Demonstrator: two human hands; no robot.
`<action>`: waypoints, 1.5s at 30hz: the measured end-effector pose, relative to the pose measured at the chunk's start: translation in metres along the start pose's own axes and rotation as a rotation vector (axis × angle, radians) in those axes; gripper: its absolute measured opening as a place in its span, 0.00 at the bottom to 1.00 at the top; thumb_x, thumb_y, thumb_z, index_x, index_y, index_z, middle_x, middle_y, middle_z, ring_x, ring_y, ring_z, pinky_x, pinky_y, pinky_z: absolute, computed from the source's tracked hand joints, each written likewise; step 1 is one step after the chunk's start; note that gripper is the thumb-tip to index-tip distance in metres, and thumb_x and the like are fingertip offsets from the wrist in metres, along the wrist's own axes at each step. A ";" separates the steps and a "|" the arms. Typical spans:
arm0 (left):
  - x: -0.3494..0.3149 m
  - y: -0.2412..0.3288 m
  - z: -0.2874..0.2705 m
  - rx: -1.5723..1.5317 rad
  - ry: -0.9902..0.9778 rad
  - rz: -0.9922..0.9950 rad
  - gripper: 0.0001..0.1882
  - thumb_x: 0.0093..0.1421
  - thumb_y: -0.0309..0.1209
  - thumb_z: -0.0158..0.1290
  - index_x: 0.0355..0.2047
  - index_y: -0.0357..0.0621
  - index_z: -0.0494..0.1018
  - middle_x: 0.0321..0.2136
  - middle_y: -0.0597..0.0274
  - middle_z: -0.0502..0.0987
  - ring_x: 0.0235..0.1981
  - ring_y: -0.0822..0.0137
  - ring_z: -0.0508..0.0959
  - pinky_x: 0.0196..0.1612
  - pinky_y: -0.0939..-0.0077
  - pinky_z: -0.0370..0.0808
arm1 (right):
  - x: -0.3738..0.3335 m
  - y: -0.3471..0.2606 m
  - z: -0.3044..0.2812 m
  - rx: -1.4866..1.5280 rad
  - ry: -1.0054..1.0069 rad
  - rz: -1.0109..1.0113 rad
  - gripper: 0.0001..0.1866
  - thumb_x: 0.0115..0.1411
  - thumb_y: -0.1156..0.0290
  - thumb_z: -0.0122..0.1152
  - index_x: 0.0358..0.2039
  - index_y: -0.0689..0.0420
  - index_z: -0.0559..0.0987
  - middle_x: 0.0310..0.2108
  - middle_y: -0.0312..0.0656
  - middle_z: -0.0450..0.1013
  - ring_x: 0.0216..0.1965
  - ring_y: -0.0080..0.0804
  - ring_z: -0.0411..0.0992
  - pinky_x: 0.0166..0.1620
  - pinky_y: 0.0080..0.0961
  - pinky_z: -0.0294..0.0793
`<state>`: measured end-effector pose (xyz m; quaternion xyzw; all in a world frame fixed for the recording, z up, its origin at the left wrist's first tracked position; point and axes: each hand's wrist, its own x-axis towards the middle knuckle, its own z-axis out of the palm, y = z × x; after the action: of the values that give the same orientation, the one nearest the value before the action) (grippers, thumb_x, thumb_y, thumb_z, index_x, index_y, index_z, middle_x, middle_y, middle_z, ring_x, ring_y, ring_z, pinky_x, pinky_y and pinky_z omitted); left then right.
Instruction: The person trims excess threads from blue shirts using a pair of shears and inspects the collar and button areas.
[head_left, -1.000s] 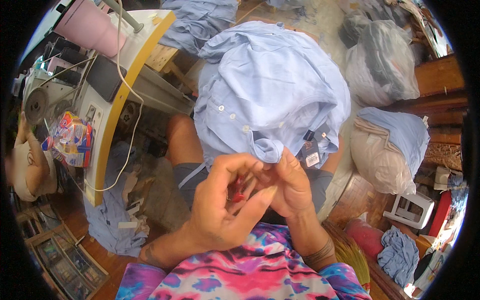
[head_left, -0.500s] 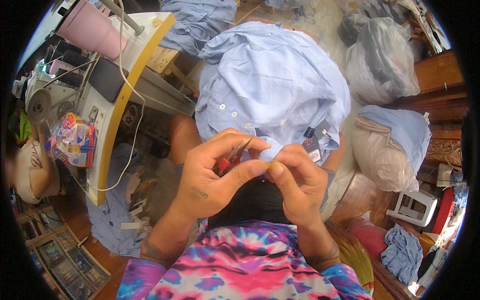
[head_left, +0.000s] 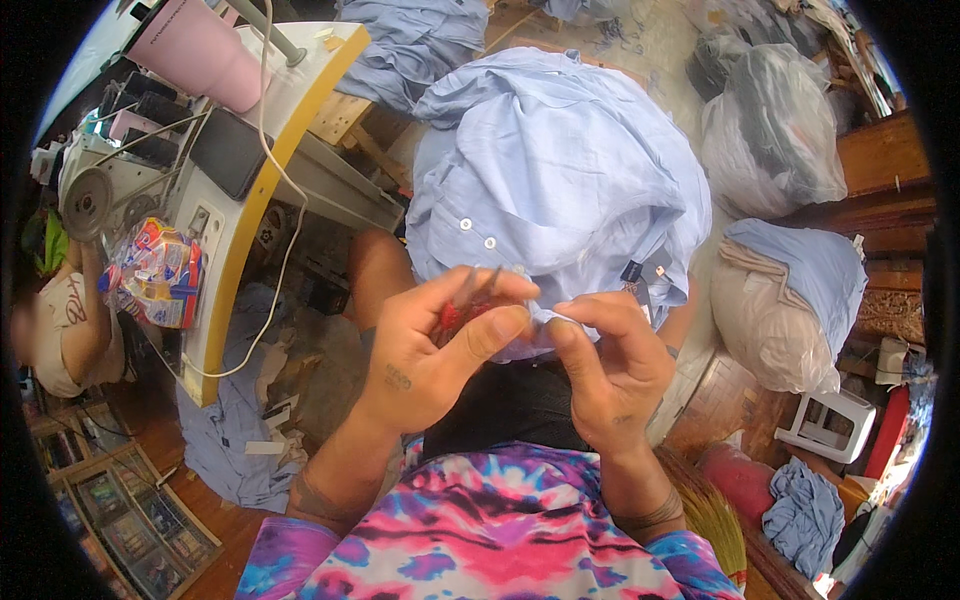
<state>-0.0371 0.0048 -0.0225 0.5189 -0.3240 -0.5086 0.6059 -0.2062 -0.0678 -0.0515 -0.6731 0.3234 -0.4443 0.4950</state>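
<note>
A light blue button-up shirt [head_left: 560,160] lies bunched over my lap, with white buttons [head_left: 478,233] along its placket and a dark hang tag partly hidden behind my right hand. My right hand [head_left: 615,370] pinches a small fold of the shirt between thumb and forefinger. Cradled in my left hand [head_left: 425,355] is a pair of red-handled thread snips [head_left: 470,300], blades pointing up and away from me. That hand's thumb and forefinger meet close beside the pinched fold; whether they also grip cloth is unclear.
On the left, a white table [head_left: 215,230] with a yellow edge carries a pink tumbler [head_left: 205,55], a phone [head_left: 230,155] and a colourful plastic packet [head_left: 155,275]. A white cord hangs over its edge. Bagged bundles [head_left: 775,130] and a white stool [head_left: 828,425] stand right. Another person sits far left.
My fingertips have shifted on the cloth and drawn slightly apart, with the right hand moving a little right. The snips have tilted in my left hand. The whole view has shifted slightly.
</note>
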 end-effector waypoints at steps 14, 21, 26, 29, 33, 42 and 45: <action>-0.006 0.018 0.004 0.271 -0.003 0.056 0.13 0.66 0.26 0.60 0.47 0.28 0.80 0.36 0.60 0.82 0.34 0.76 0.79 0.39 0.81 0.76 | 0.000 0.002 0.018 -0.046 0.123 -0.161 0.10 0.58 0.82 0.71 0.40 0.63 0.80 0.40 0.50 0.83 0.41 0.35 0.82 0.45 0.26 0.80; -0.012 0.037 0.000 0.829 -0.099 0.357 0.14 0.62 0.24 0.61 0.49 0.42 0.81 0.34 0.56 0.80 0.27 0.61 0.81 0.29 0.70 0.77 | 0.005 0.010 0.013 -0.039 0.077 -0.227 0.09 0.60 0.82 0.69 0.40 0.63 0.79 0.39 0.49 0.83 0.39 0.33 0.83 0.44 0.24 0.80; -0.009 0.048 0.000 0.993 -0.058 0.447 0.15 0.56 0.19 0.64 0.45 0.41 0.84 0.30 0.58 0.79 0.27 0.64 0.82 0.28 0.74 0.76 | 0.006 0.002 0.008 -0.021 -0.009 -0.112 0.09 0.59 0.85 0.69 0.41 0.64 0.81 0.38 0.47 0.83 0.38 0.30 0.82 0.42 0.23 0.80; -0.006 0.054 -0.005 1.111 -0.097 0.442 0.16 0.54 0.19 0.64 0.44 0.43 0.84 0.30 0.60 0.79 0.26 0.65 0.81 0.27 0.74 0.76 | 0.009 0.003 0.006 0.046 -0.024 -0.138 0.11 0.57 0.85 0.70 0.41 0.64 0.82 0.38 0.45 0.83 0.37 0.28 0.81 0.41 0.22 0.79; -0.003 0.060 -0.006 1.195 -0.138 0.434 0.17 0.52 0.19 0.65 0.44 0.45 0.85 0.30 0.62 0.80 0.25 0.67 0.81 0.27 0.75 0.76 | 0.011 0.005 0.001 0.016 -0.067 -0.118 0.12 0.55 0.85 0.72 0.40 0.63 0.83 0.38 0.45 0.83 0.37 0.27 0.81 0.39 0.21 0.78; 0.000 0.061 -0.008 1.238 -0.181 0.465 0.20 0.49 0.18 0.65 0.43 0.45 0.85 0.31 0.62 0.80 0.26 0.67 0.82 0.28 0.75 0.77 | 0.017 0.003 -0.002 -0.004 -0.100 -0.085 0.11 0.52 0.84 0.73 0.37 0.62 0.85 0.36 0.43 0.83 0.35 0.27 0.80 0.38 0.20 0.77; -0.001 0.059 -0.009 1.248 -0.170 0.468 0.20 0.48 0.18 0.66 0.44 0.46 0.85 0.30 0.62 0.80 0.26 0.67 0.82 0.28 0.75 0.77 | 0.018 0.002 -0.002 0.000 -0.107 -0.078 0.11 0.51 0.84 0.73 0.37 0.62 0.85 0.36 0.43 0.83 0.36 0.27 0.81 0.38 0.20 0.77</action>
<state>-0.0125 0.0047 0.0321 0.6460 -0.7080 -0.1201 0.2589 -0.2011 -0.0844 -0.0478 -0.7078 0.2701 -0.4266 0.4940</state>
